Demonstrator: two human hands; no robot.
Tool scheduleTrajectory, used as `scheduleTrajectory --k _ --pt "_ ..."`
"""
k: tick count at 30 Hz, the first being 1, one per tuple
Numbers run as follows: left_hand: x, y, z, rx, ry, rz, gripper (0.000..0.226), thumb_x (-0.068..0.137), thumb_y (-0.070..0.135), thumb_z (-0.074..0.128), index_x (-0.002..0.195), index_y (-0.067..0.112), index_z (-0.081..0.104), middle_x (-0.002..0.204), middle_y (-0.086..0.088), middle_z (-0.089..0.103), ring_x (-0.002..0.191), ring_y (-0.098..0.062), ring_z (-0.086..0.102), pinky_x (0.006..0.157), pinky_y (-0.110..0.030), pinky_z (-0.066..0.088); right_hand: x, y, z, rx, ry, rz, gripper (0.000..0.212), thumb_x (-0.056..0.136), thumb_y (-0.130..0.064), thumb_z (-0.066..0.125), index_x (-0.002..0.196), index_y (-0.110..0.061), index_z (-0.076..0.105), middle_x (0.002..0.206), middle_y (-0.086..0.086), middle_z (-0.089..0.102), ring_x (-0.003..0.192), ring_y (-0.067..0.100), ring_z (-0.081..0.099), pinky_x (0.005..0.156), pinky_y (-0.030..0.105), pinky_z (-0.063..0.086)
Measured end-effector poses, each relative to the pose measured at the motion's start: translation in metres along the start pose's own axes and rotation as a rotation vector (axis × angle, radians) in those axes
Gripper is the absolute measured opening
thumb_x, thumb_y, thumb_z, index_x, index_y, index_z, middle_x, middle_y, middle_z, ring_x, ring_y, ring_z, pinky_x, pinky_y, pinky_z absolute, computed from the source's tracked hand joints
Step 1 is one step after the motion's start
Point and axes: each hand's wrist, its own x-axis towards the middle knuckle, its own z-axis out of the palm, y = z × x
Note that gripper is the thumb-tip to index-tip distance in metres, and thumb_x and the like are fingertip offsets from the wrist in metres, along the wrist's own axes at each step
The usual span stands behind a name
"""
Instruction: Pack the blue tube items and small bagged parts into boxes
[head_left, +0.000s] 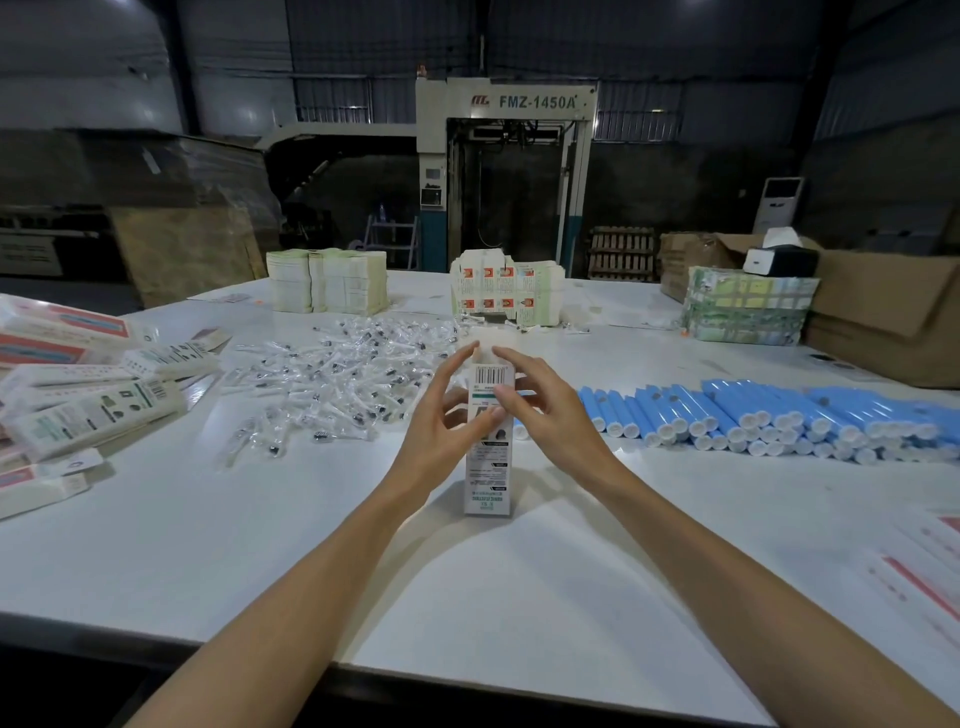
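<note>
Near centre of the tabletop (519, 571), one box (488, 478) stands on end. The left hand (447, 415) and right hand (545, 405) both grip its upper part, thumbs on the printed face and forefingers up at the top flap. Contents cannot be seen. Judged step: working the top end, though whether opening or closing is undetermined. If unfilled, the next move calls for reaching right to the tubes (779, 415), then to the bagged parts (337, 379) beyond on the left. Flat stacks (327, 283) lie farthest.

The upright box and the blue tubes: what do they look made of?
The upright box: thin printed paperboard, matte, by its folded top flap and barcode print. The blue tubes: likely plastic, glossy, with light streaks along them and white caps.
</note>
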Motion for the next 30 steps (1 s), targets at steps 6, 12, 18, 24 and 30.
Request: scheduleTrajectory --k 6,12,18,24,30 --pt "0.002 -0.003 0.002 -0.041 -0.045 0.018 0.062 0.097 0.034 0.082 0.151 0.041 0.051 0.125 0.007 0.076 0.117 -0.017 0.073 0.089 -0.025 0.061 -0.004 -0.001 -0.003 0.097 -0.007 0.055 0.027 0.107 -0.019 0.059 0.132 -0.028 0.062 0.129 -0.005 0.061 0.12 0.008 0.061 0.094 0.022 0.053" --pt "0.0 -0.011 0.006 -0.069 -0.072 -0.069 0.051 0.094 0.027 0.086 0.138 0.034 0.061 0.117 -0.001 0.079 0.105 -0.021 0.078 0.082 -0.03 0.063 -0.009 0.009 -0.007 0.058 -0.045 0.13 0.015 0.106 -0.02 0.058 0.12 -0.022 0.064 0.117 -0.001 0.068 0.109 0.013 0.065 0.094 0.033 0.054" --pt "-0.002 -0.01 0.011 -0.084 -0.097 -0.12 0.051 0.094 0.024 0.085 0.139 0.034 0.063 0.118 -0.002 0.08 0.108 -0.02 0.077 0.082 -0.027 0.062 -0.014 0.014 -0.016 0.077 0.002 0.125 0.019 0.109 -0.029 0.056 0.122 -0.024 0.068 0.109 -0.002 0.075 0.098 0.022 0.069 0.082 0.032 0.056" --pt "-0.003 -0.008 0.013 -0.1 -0.115 -0.138 0.051 0.094 0.026 0.086 0.138 0.038 0.062 0.12 0.0 0.08 0.106 -0.019 0.078 0.083 -0.027 0.062 -0.014 0.015 -0.025 0.239 0.151 0.18 0.026 0.11 -0.028 0.053 0.135 -0.028 0.061 0.092 0.007 0.079 0.081 0.02 0.073 0.078 0.033 0.061" --pt "-0.004 -0.009 0.013 -0.097 -0.172 -0.145 0.055 0.092 0.03 0.086 0.141 0.036 0.06 0.122 -0.004 0.079 0.109 -0.025 0.076 0.089 -0.036 0.063 -0.004 0.023 -0.029 0.283 0.152 0.29 0.018 0.104 -0.024 0.065 0.118 -0.015 0.07 0.091 0.013 0.08 0.075 0.02 0.068 0.067 0.033 0.054"
